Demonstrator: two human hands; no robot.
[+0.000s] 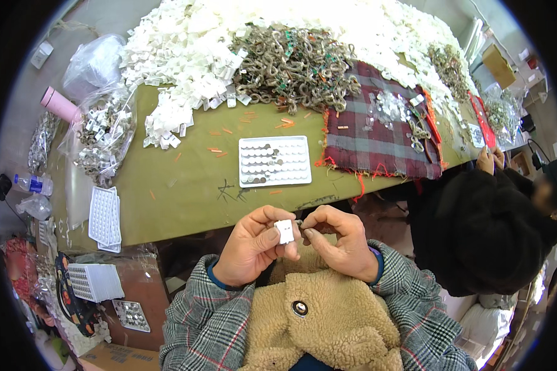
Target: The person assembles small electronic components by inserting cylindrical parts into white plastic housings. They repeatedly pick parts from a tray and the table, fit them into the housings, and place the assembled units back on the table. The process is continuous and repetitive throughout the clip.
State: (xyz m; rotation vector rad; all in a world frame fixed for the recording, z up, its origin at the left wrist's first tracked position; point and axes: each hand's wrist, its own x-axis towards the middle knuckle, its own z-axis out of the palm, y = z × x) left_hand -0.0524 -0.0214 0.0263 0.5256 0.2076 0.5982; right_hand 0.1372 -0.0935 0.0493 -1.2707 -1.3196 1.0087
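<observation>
A small white plastic piece [284, 231] with small dark slots is gripped between the thumb and fingers of my left hand [249, 242]. Close beside it, my right hand [340, 240] pinches a small dark thing at the piece's right edge; its kind is too small to tell. Both hands are in front of the table's near edge, above my lap. Beyond them on the green tabletop lies a white dimpled tray [297, 148] with several small round grey pieces in its hollows.
Heaped white plastic pieces [185, 43] and a tangle of looped grey cords [297, 68] cover the far side. Plaid cloth [353, 145] lies right of the tray, dimpled trays [105, 216] at left. A pink tumbler [60, 105] stands far left; a co-worker in black [489, 229] sits right.
</observation>
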